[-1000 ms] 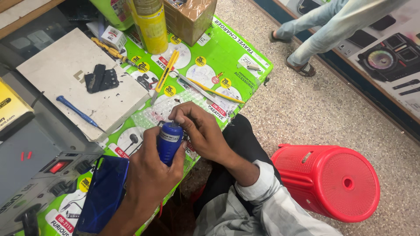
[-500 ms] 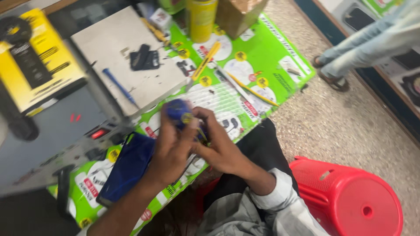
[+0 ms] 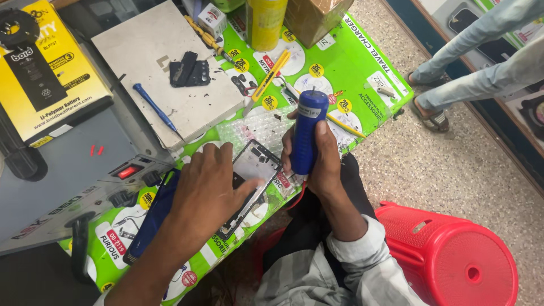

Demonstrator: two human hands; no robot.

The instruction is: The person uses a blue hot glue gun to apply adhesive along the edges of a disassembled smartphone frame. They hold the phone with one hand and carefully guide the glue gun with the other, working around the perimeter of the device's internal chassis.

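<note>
My right hand (image 3: 320,156) grips a blue cylindrical tool (image 3: 306,131) upright, its lower end down at the edge of an opened phone frame (image 3: 253,170). My left hand (image 3: 207,190) lies flat on that phone frame and pins it to the green printed sheet (image 3: 351,73) covering the bench. A dark blue flat case (image 3: 153,212) lies just left of my left hand, partly under my wrist.
A grey work slab (image 3: 164,68) carries a black phone part (image 3: 190,72) and a blue screwdriver (image 3: 154,107). A yellow can (image 3: 265,22) and a cardboard box (image 3: 314,17) stand at the back. A red stool (image 3: 453,255) is at the right; another person's legs (image 3: 470,62) are beyond.
The blue tool, held in both hands before, is now in my right hand alone and stands upright. My left hand has dropped flat onto the phone frame.
</note>
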